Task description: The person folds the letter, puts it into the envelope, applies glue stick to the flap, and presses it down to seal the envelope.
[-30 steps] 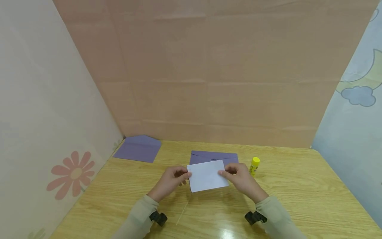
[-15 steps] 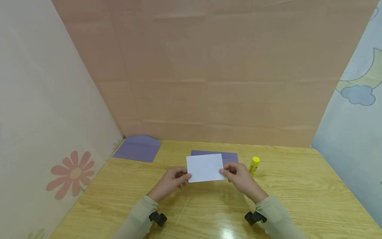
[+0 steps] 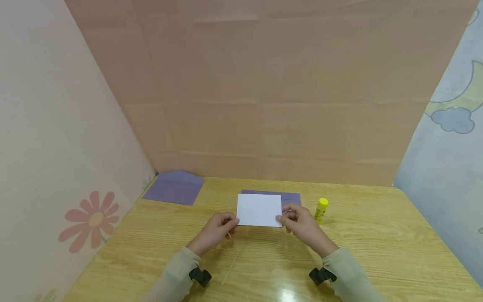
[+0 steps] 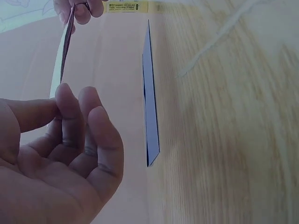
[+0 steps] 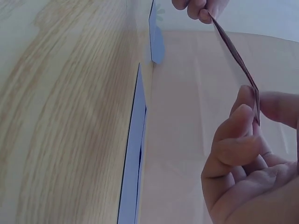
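I can't read any word, brand or number from here. The only print I make out is on the yellow glue stick (image 3: pixel 321 210): my left wrist view shows small dark characters in rows on its label (image 4: pixel 126 7), too blurred for me to decipher.

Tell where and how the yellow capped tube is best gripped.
Probably by the body of the yellow capped tube, below its cap, from the person's right: it stands upright, and the right hand, pinching the white card, appears at its left.
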`<action>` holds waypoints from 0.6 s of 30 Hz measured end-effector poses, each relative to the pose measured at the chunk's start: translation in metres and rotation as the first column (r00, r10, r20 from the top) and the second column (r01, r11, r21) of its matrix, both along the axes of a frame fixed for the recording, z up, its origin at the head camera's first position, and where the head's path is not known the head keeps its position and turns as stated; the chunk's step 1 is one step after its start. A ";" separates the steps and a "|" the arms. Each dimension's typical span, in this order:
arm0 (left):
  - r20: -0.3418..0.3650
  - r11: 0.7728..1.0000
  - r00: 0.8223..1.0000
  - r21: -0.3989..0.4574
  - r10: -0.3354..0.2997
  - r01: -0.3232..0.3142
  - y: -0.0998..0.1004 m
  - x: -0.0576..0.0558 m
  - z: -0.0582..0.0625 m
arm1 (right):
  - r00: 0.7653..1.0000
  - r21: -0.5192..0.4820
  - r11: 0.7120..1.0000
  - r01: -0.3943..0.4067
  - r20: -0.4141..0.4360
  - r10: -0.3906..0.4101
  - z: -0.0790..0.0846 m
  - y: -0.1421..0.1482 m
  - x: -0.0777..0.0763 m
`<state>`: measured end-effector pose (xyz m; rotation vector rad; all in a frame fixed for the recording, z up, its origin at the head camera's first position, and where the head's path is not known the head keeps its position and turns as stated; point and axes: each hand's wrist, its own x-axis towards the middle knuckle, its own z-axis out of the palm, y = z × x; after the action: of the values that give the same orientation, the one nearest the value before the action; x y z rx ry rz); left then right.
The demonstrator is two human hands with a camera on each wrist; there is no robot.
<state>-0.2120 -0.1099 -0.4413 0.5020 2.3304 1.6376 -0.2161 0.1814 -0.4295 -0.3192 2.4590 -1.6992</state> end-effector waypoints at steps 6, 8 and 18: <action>0.020 0.995 0.995 -0.012 -0.098 0.098 -0.001 0.001 -0.001 | 1.000 -0.005 1.000 0.021 -0.010 -0.021 0.000 0.000 -0.001; 0.028 0.993 0.993 -0.017 -0.117 0.117 -0.001 0.002 -0.001 | 1.000 0.006 1.000 0.021 -0.008 -0.021 -0.001 0.001 0.000; -0.098 0.967 0.995 -0.256 -0.024 -0.002 -0.013 -0.005 -0.004 | 1.000 0.067 0.998 -0.010 -0.021 0.011 -0.006 0.002 0.000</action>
<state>-0.2168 -0.1225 -0.4453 0.5501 2.5582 1.3054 -0.2159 0.1836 -0.4354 -0.3439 2.5181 -1.6136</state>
